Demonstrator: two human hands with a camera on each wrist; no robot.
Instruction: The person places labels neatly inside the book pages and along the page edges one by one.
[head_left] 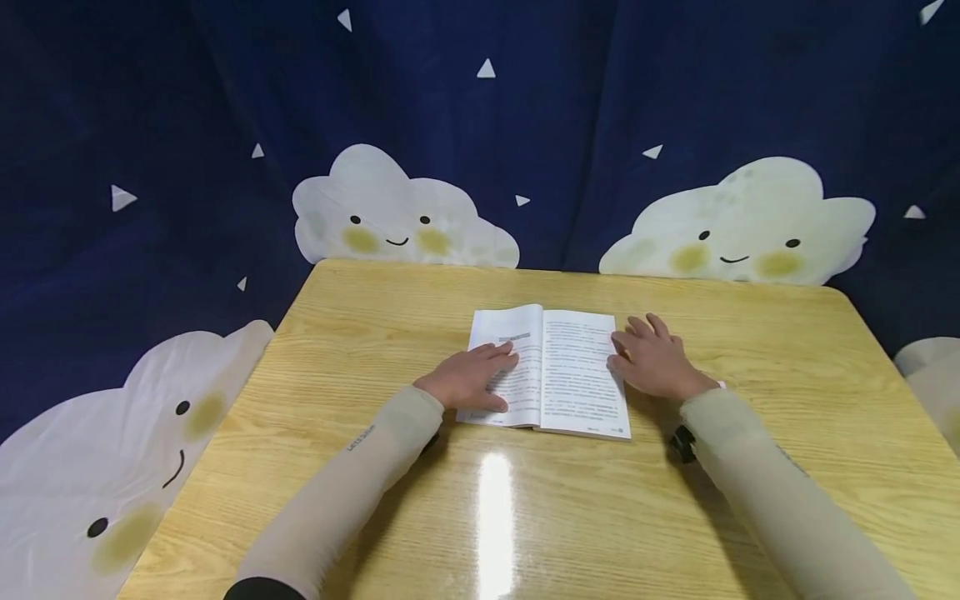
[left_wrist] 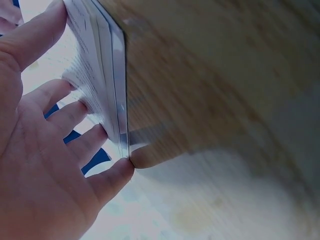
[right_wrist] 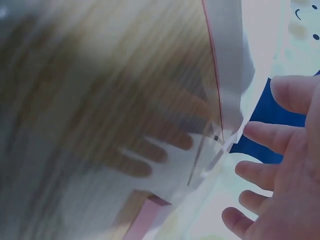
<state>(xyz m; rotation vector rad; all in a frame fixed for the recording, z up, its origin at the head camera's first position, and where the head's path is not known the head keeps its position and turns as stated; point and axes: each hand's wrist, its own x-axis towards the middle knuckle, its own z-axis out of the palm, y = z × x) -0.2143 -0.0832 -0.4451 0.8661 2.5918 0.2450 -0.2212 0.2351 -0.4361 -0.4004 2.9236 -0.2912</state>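
Note:
An open book (head_left: 581,375) with printed text lies on the wooden table. My left hand (head_left: 467,377) rests on its left page, fingers spread and reaching toward the spine. In the left wrist view, the thumb and fingertips touch the book (left_wrist: 107,75) along its page side, and the little finger meets its edge. At the outer edge of the right page is my right hand (head_left: 654,358), fingers slightly bent and apart. The right wrist view has the index fingertip close to the book's page edge (right_wrist: 227,65); whether it touches I cannot tell. Nothing is gripped there.
Beside the right wrist, mostly hidden by it, lies a small pink block-like object (right_wrist: 147,217). The glossy table (head_left: 360,333) reflects a bright light strip in front of the book. Behind it hangs a dark blue curtain (head_left: 555,125) with smiling clouds.

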